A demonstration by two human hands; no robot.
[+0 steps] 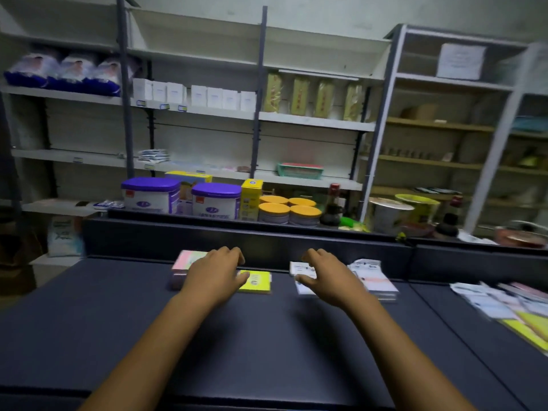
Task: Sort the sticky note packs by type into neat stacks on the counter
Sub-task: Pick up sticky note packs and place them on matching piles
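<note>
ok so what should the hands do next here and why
Probably bring the right hand down to square up the white packs beneath it. They look skewed, unlike the yellow stack by the left hand. Both hands are open and seem to hold nothing, and a loose pile waits unsorted at the far right, so tidying first seems sensible.

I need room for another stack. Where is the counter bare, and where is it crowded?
Bare: the near counter in front of both hands, and the strip left of the pink pack. Crowded: the back edge, with the yellow pack and white packs, and the loose pile at far right.
</note>
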